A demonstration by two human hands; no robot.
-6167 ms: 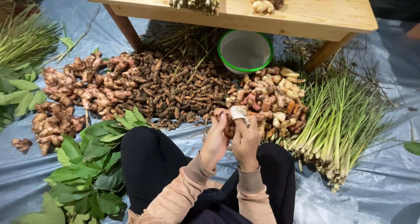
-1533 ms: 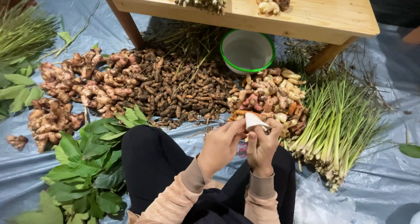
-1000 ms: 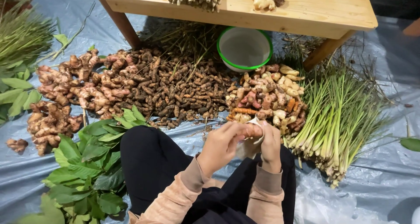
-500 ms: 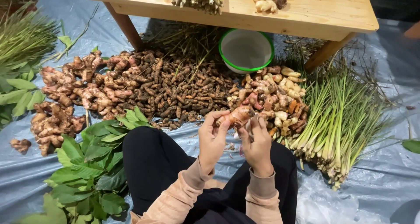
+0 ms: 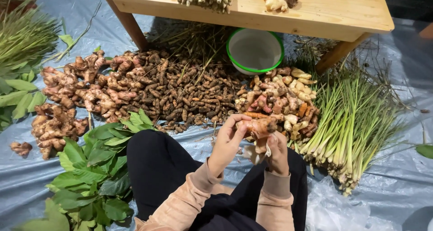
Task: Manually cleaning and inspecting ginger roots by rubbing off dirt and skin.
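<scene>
Left hand [image 5: 227, 143] grips knobbly orange-brown rhizome [image 5: 258, 126] | right hand [image 5: 276, 152] pinches its 6 o'clock end | likely stiff, light, brittle; hold mid-body

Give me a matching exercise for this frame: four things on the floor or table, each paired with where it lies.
Things:
1. white bowl with green rim
2. bundle of pale green lemongrass stalks
3. heap of broad green leaves
4. pinkish-orange root piece

Places:
A. beside the person's left knee
B. between both hands
C. under the wooden table
D. right of the mixed root pile

Pairs: 1-C, 2-D, 3-A, 4-B
</scene>
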